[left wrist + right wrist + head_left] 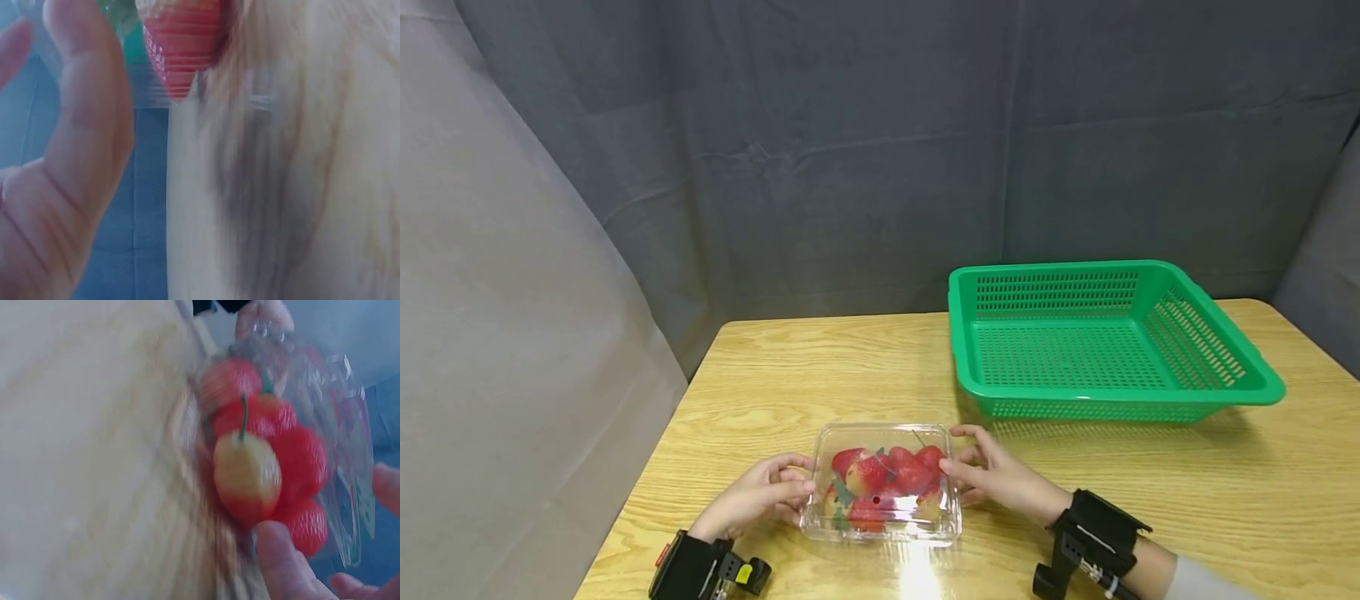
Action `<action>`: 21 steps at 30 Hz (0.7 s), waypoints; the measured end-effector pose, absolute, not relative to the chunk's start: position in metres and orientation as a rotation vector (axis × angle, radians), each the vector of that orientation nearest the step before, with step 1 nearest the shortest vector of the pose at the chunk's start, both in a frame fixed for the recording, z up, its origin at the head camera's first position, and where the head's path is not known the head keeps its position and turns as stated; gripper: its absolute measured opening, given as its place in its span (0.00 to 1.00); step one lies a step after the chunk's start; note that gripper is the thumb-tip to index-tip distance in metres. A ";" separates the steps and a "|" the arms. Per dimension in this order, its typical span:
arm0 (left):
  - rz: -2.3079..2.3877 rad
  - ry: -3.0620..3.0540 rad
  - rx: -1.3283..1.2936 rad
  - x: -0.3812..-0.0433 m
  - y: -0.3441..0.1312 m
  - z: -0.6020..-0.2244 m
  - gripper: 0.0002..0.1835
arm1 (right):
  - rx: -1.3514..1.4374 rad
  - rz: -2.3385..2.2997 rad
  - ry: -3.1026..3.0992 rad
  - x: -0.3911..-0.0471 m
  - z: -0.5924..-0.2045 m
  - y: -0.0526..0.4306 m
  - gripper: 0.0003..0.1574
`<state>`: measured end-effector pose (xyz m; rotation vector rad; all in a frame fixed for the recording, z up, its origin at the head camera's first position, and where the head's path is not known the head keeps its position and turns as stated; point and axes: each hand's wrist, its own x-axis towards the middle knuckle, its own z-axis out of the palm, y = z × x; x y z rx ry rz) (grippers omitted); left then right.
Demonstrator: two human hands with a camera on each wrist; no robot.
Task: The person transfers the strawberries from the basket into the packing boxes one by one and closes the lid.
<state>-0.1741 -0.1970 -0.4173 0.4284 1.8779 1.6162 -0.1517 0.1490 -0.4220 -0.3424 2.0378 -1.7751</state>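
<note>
A clear plastic clamshell box (895, 535) with its lid down sits low in the middle of the head view. Inside are strawberries (867, 477) and glossy red fruit (913, 478) with thin stems; a yellow-and-red fruit (247, 472) shows through the wall in the right wrist view. My left hand (765, 492) holds the box's left end, thumb at the near side. At the opposite end my right hand (1000, 477) grips the edge between thumb and fingers. In the left wrist view a strawberry (181, 44) hangs over the blurred wood, behind the box wall.
A green perforated basket (1120, 393) stands at the back right of the wooden table (820, 367), beyond my right hand. Dark grey cloth (850, 183) hangs behind the table, and lighter cloth (505, 350) drops along the left side.
</note>
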 end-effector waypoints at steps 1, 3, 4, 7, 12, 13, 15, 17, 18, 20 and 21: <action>1.630 1.872 0.418 -0.173 -0.196 -0.417 0.26 | -0.331 -1.787 2.011 -0.150 -0.422 0.149 0.37; 1.644 1.885 0.407 -0.172 -0.194 -0.417 0.26 | -0.305 -1.813 1.931 -0.145 -0.423 0.151 0.35; 1.646 1.897 0.401 -0.171 -0.193 -0.417 0.26 | -0.302 -1.827 1.874 -0.143 -0.424 0.152 0.33; 1.648 1.920 0.378 -0.170 -0.192 -0.417 0.25 | -0.337 -1.854 1.674 -0.135 -0.426 0.155 0.26; 1.649 1.944 0.348 -0.169 -0.193 -0.419 0.27 | -0.452 -1.857 1.375 -0.120 -0.429 0.153 0.17; 1.652 1.949 0.349 -0.169 -0.193 -0.419 0.27 | -0.457 -1.865 1.351 -0.117 -0.429 0.151 0.17; 1.656 1.958 0.355 -0.168 -0.193 -0.420 0.27 | -0.435 -1.892 1.318 -0.111 -0.430 0.147 0.15; 1.652 1.972 0.367 -0.167 -0.193 -0.420 0.27 | -0.379 -1.935 1.297 -0.107 -0.429 0.143 0.12; 1.648 1.982 0.369 -0.167 -0.193 -0.420 0.27 | -0.351 -1.961 1.284 -0.106 -0.429 0.142 0.11; 1.638 2.002 0.374 -0.165 -0.193 -0.421 0.27 | -0.298 -2.005 1.251 -0.104 -0.429 0.141 0.07; 1.634 2.006 0.370 -0.165 -0.193 -0.421 0.27 | -0.277 -2.022 1.237 -0.104 -0.429 0.141 0.06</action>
